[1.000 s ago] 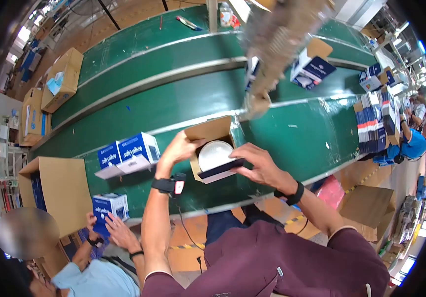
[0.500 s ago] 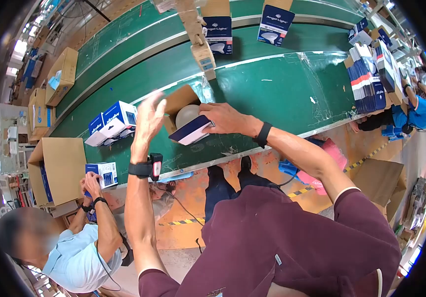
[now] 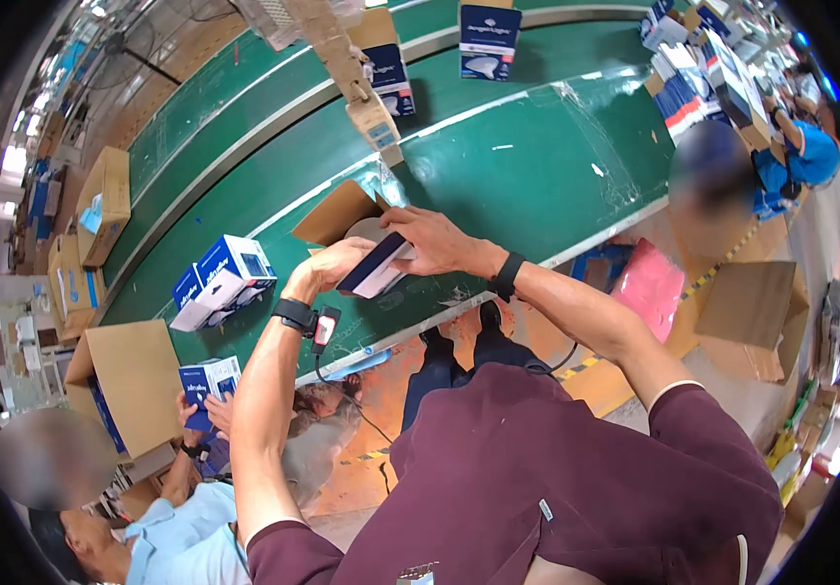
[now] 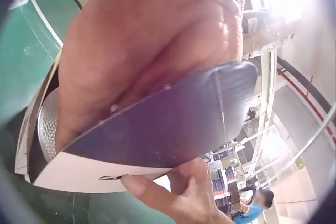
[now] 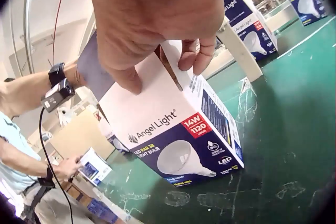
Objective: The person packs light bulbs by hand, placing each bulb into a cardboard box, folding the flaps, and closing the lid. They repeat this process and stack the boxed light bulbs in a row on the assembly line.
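An Angel Light bulb box, blue and white, stands on the green bench with its top open. A brown inner flap sticks up at its far side. Inside, part of a white round bulb shows. My right hand pinches the near top edge of the box, thumb outside and fingers over the rim. My left hand is at the left of the opening and reaches in behind the blue tuck flap. Its fingertips are hidden there, so I cannot tell how they lie.
Two boxed bulbs stand left on the bench; other open bulb boxes are farther back. A cardboard post hangs beyond my hands. Flattened boxes are stacked at right. A person in light blue handles a box at left.
My left hand left the box side, lifted away to the left, and has come back to the opening. My right hand keeps its hold on the box edge. The head view has shifted.
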Tool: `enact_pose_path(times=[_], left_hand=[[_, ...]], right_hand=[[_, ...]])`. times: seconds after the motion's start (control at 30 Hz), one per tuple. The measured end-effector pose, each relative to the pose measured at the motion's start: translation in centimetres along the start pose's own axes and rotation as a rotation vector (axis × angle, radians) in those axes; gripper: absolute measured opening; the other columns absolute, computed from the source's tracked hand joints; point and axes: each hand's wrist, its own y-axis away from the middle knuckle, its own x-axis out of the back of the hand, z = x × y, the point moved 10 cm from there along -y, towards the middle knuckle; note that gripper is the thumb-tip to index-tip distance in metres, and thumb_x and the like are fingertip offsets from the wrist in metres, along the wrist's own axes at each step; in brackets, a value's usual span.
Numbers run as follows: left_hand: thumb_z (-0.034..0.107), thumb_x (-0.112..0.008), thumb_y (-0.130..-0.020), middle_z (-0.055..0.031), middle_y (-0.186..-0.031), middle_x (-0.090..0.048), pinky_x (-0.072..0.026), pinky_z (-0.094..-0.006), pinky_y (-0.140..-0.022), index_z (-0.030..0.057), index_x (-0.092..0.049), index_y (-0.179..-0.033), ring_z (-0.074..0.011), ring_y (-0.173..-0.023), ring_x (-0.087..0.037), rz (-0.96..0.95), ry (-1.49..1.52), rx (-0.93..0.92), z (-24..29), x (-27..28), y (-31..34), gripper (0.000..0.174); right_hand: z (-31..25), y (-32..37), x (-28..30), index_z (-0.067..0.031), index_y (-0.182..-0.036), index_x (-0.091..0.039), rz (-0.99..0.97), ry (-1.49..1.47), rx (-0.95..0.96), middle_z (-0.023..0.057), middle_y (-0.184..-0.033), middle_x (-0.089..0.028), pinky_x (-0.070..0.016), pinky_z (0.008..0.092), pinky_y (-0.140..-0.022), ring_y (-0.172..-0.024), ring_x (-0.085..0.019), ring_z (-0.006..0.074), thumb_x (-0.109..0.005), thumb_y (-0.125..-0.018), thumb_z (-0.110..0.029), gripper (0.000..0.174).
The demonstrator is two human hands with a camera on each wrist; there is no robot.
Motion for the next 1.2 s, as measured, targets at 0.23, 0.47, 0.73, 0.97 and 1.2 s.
enact_pose_path(times=[0.23,0.47,0.73,0.97,1.2], left_hand=[[0.025,-0.074,-0.098,0.0028,-0.085,-0.073,-0.0497,-0.0241,-0.061,0.0048,-0.081,-0.102,-0.0046,-0.073,-0.062,0.01,-0.033,-0.072,1.1,2.0,0.4,0.022],[0.014,-0.071,-0.098,0.0031,-0.089,-0.073,-0.0529,-0.0253,-0.066,0.0014,-0.079,-0.109,-0.0065,-0.074,-0.063,0.145,0.053,-0.259,2.7,3.6,1.9,0.019],[0.019,-0.074,-0.099,0.0036,-0.083,-0.073,-0.0475,-0.0231,-0.059,0.0054,-0.082,-0.11,-0.0043,-0.068,-0.06,0.021,0.105,-0.179,2.7,4.0,3.2,0.019],[0.009,-0.074,-0.092,-0.007,-0.097,-0.079,-0.0577,-0.0299,-0.08,0.001,-0.081,-0.103,-0.0153,-0.085,-0.07,0.82,-0.102,-0.779,8.6,16.0,14.9,0.016],[0.024,-0.071,-0.099,-0.0242,-0.153,-0.056,-0.0323,-0.0469,-0.124,0.0002,-0.068,-0.136,-0.0377,-0.149,-0.045,1.321,-0.441,-0.879,7.4,14.4,20.7,0.044]], right_hand=[[1.0,-0.2,-0.9,-0.0029,-0.106,-0.075,-0.031,-0.054,-0.215,0.0084,-0.139,-0.06,-0.0532,0.0451,-0.101,-0.124,-0.061,0.0338,-0.082,-0.085,-0.024,0.031],[0.4,-0.2,0.6,-0.0023,-0.1,-0.078,-0.014,-0.071,-0.326,0.0111,-0.114,-0.071,-0.0529,0.0465,-0.095,-0.112,-0.066,0.0362,-0.077,-0.086,-0.052,0.052],[-0.3,-0.8,-0.5,-0.0064,-0.097,-0.079,0.045,0.031,-0.44,0.0097,-0.113,-0.071,-0.0533,0.0473,-0.092,-0.105,-0.065,0.0353,-0.079,-0.085,-0.048,0.043],[-1.5,-1.1,-1.2,-0.0067,-0.112,-0.073,-0.078,-0.081,-0.157,0.0087,-0.107,-0.07,-0.0541,0.046,-0.09,-0.106,-0.065,0.0345,-0.079,-0.092,-0.03,0.031],[-0.1,-1.1,-1.3,-0.0103,-0.159,-0.041,0.092,-0.142,-0.372,0.0245,-0.121,-0.07,-0.0556,0.0468,-0.09,-0.103,-0.071,0.0404,-0.069,-0.103,-0.025,0.064]])
